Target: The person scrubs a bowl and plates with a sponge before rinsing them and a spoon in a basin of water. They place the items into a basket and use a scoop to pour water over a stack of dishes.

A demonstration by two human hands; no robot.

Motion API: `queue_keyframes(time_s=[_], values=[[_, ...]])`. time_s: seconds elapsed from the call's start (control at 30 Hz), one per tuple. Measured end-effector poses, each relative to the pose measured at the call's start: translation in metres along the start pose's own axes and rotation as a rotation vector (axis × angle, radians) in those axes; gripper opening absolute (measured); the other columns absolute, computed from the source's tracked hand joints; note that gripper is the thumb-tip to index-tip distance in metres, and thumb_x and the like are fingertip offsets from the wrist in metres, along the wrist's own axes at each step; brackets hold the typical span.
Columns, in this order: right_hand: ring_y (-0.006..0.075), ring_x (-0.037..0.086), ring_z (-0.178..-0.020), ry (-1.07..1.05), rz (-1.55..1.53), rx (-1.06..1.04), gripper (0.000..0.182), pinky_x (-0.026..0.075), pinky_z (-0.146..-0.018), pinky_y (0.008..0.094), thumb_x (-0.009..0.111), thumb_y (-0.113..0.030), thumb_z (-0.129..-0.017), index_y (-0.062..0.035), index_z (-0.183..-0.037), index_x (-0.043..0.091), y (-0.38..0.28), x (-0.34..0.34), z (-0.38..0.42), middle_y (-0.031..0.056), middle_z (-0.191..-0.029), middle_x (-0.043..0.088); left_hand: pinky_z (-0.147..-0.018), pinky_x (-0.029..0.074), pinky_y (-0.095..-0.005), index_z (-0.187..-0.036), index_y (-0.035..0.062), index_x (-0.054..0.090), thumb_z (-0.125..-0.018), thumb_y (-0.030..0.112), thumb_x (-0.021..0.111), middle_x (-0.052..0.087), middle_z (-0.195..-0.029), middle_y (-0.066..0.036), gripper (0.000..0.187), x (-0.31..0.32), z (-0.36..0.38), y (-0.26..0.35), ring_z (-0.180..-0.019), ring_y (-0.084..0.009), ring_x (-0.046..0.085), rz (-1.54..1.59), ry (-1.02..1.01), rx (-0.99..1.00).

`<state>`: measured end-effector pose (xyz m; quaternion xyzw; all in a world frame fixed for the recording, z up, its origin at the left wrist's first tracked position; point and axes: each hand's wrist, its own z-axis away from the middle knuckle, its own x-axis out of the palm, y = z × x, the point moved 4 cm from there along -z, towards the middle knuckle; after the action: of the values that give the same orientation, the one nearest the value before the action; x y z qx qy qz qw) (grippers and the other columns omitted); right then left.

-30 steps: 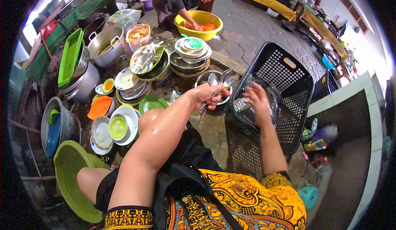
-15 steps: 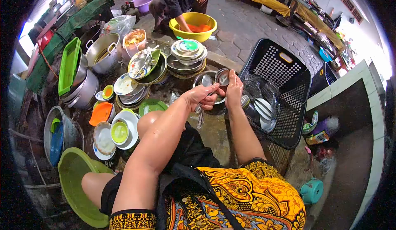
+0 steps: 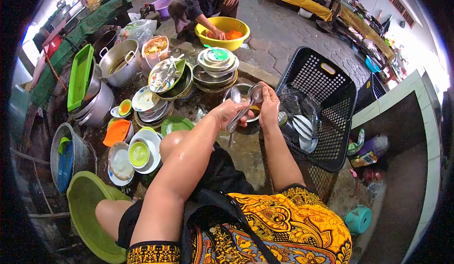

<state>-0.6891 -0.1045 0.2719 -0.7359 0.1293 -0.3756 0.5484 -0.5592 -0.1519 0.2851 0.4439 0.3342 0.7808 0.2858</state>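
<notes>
Left hand [image 3: 232, 114]: its fingers were clamped round the handles of several metal spoons [image 3: 256, 94].
Right hand [image 3: 270, 108]: its fingers lay together against the spoons' bowl ends; whether they gripped could not be told.
Spoons: they slanted between both hands, close to the near edge of a metal bowl [image 3: 243, 85].
Black crate [image 3: 333, 143]: it stood on the floor [image 3: 250, 157], white utensils [image 3: 302, 127] near its left edge.
Yellow basin [image 3: 203, 31]: a co-worker's hand [image 3: 218, 33] was dipped inside.

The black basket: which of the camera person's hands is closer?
Right. The right hand is close beside the black basket; the left hand, holding spoons, is farther out, past the right hand.
</notes>
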Motion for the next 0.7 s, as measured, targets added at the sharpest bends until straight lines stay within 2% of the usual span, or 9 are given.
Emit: queue_keyframes(time_s=[0.07, 0.2, 0.23, 0.33, 0.37, 0.53, 0.6, 0.63, 0.7], values=[[0.0105, 0.052, -0.088, 0.072, 0.091, -0.101, 0.023, 0.042, -0.079, 0.0245, 0.048, -0.016, -0.09, -0.0009, -0.104, 0.058, 0.0, -0.008, 0.0, 0.005, -0.1, 0.059, -0.05, 0.051, -0.03, -0.092, 0.0072, 0.05, -0.087, 0.024, 0.053, 0.058, -0.072, -0.006, 0.017, -0.002, -0.003, 0.003, -0.05, -0.0097, 0.053, -0.095, 0.019, 0.087], [0.0109, 0.052, -0.087, 0.058, -0.049, 0.043, 0.027, 0.042, -0.077, 0.0246, 0.05, -0.019, -0.089, -0.0004, -0.108, 0.055, -0.005, 0.0, 0.008, 0.0038, -0.098, 0.058, -0.049, 0.051, -0.0284, -0.089, 0.0056, 0.051, -0.086, 0.022, 0.054, 0.06, -0.076, -0.009, 0.017, -0.002, 0.001, 0.004, -0.051, -0.0126, 0.056, -0.111, 0.124, 0.107], [0.0108, 0.052, -0.084, 0.069, -0.027, 0.068, 0.031, 0.043, -0.072, 0.0239, 0.058, -0.018, -0.083, 0.0, -0.108, 0.053, -0.013, 0.006, 0.014, 0.0038, -0.094, 0.057, -0.049, 0.051, -0.0284, -0.089, 0.0056, 0.051, -0.086, 0.022, 0.054, 0.06, -0.076, -0.009, 0.017, 0.0, 0.001, 0.004, -0.051, -0.0126, 0.056, -0.111, 0.123, 0.107], [0.0103, 0.052, -0.078, 0.061, 0.17, 0.046, 0.034, 0.044, -0.067, 0.0239, 0.065, -0.014, -0.077, 0.0004, -0.104, 0.051, -0.017, 0.013, 0.019, 0.0044, -0.089, 0.057, -0.047, 0.051, -0.029, -0.089, 0.0049, 0.051, -0.086, 0.021, 0.054, 0.061, -0.076, -0.01, 0.017, 0.001, 0.001, 0.0, -0.049, -0.0138, 0.056, -0.163, 0.176, 0.079], [0.0104, 0.052, -0.073, 0.085, 0.183, 0.014, 0.034, 0.044, -0.062, 0.0246, 0.068, -0.012, -0.072, 0.0003, -0.099, 0.051, -0.015, 0.012, 0.018, 0.0062, -0.085, 0.057, -0.045, 0.049, -0.0279, -0.09, 0.0051, 0.052, -0.085, 0.021, 0.054, 0.061, -0.074, -0.009, 0.016, 0.001, 0.001, 0.0, -0.048, -0.0131, 0.055, -0.157, 0.18, 0.084], [0.0144, 0.052, -0.071, 0.116, 0.154, -0.041, 0.03, 0.042, -0.063, 0.0247, 0.067, -0.011, -0.074, 0.0039, -0.096, 0.053, 0.007, -0.006, 0.002, 0.0085, -0.082, 0.057, -0.038, 0.041, -0.0232, -0.09, 0.0059, 0.053, -0.085, 0.021, 0.055, 0.061, -0.069, -0.006, 0.016, -0.002, 0.003, 0.002, -0.045, -0.01, 0.052, -0.19, 0.225, 0.109], [0.0146, 0.053, -0.071, 0.268, 0.372, -0.127, 0.026, 0.042, -0.064, 0.0248, 0.066, -0.009, -0.073, 0.004, -0.093, 0.054, 0.023, -0.023, -0.009, 0.0077, -0.083, 0.058, -0.036, 0.035, -0.0209, -0.086, 0.0071, 0.054, -0.085, 0.023, 0.055, 0.06, -0.066, -0.003, 0.016, 0.001, 0.005, 0.002, -0.043, -0.0075, 0.049, -0.215, 0.213, 0.076], [0.0146, 0.053, -0.071, 0.269, 0.371, -0.127, 0.026, 0.042, -0.064, 0.0248, 0.066, -0.009, -0.073, 0.004, -0.093, 0.054, 0.027, -0.027, -0.01, 0.0077, -0.083, 0.058, -0.036, 0.035, -0.0209, -0.086, 0.0071, 0.054, -0.085, 0.023, 0.055, 0.06, -0.066, -0.003, 0.016, 0.002, 0.005, 0.002, -0.043, -0.0075, 0.049, -0.216, 0.212, 0.075], [0.013, 0.053, -0.072, 0.202, 0.081, -0.016, 0.024, 0.042, -0.063, 0.0255, 0.065, -0.008, -0.073, 0.0016, -0.093, 0.055, 0.021, -0.019, -0.001, 0.0066, -0.084, 0.059, -0.034, 0.033, -0.0205, -0.082, 0.0073, 0.055, -0.085, 0.025, 0.055, 0.058, -0.065, -0.002, 0.018, 0.002, 0.005, 0.0, -0.042, -0.0067, 0.047, -0.253, 0.288, 0.045]])
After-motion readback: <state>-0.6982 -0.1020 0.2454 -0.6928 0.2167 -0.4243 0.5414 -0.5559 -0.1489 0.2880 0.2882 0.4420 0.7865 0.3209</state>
